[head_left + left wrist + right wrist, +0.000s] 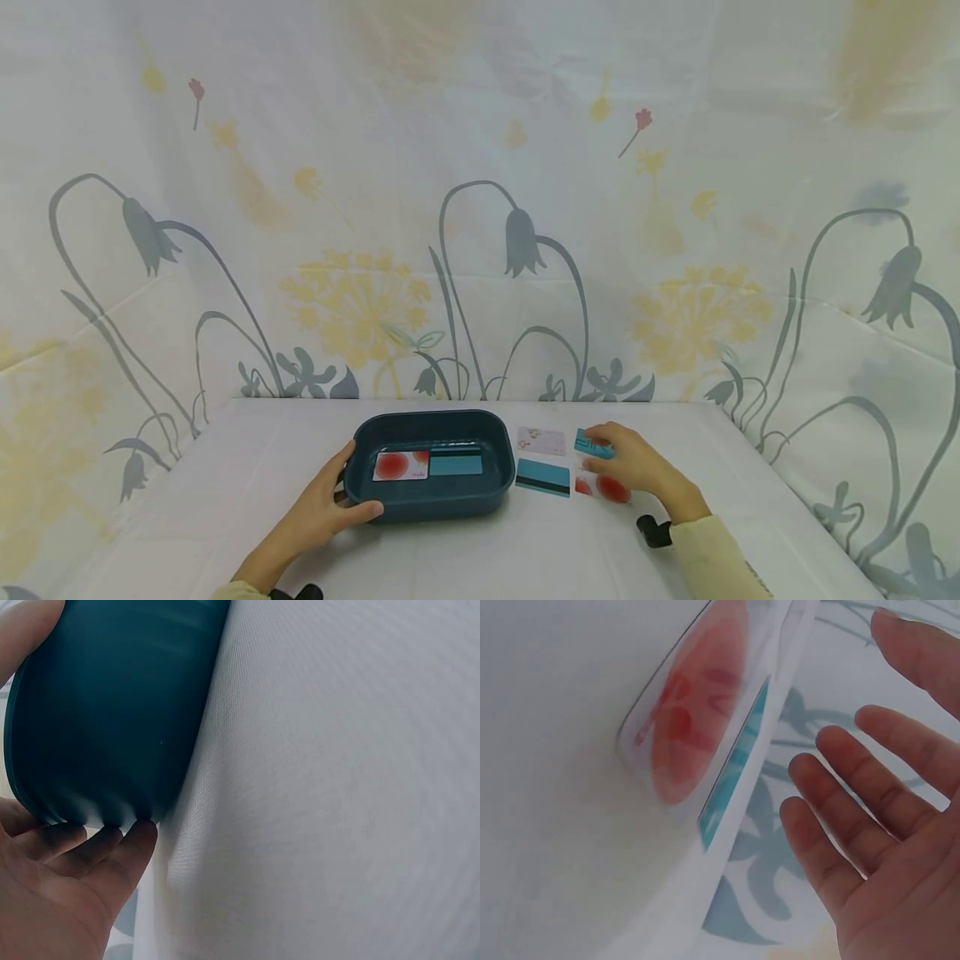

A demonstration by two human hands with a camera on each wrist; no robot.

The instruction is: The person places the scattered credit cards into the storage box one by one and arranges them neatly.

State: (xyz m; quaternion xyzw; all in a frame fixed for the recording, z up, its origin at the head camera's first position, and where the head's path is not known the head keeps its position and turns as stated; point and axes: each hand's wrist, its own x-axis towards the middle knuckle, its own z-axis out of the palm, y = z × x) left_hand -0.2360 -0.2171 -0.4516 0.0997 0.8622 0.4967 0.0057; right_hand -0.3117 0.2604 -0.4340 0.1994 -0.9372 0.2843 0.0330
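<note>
A dark teal plastic box [442, 506] with rounded corners stands on the white table. My left hand [324, 506] grips its left end, fingers [133, 859] against the end wall and thumb at the near side. Inside lie a white card with red circles [392, 467] and a blue card with a dark stripe [461, 465]. Over the cards at the right hovers my right hand [630, 461], fingers apart and holding nothing. Below it are a teal card [588, 446] and another red-circled card [613, 489], both partly hidden. The right wrist view shows the hand [900, 847] apart from them.
Between the box and my right hand lie a pale patterned card [542, 441] and a blue striped card [543, 477]. The white tabletop [480, 558] meets a flower-printed curtain [480, 125] at the back and both sides.
</note>
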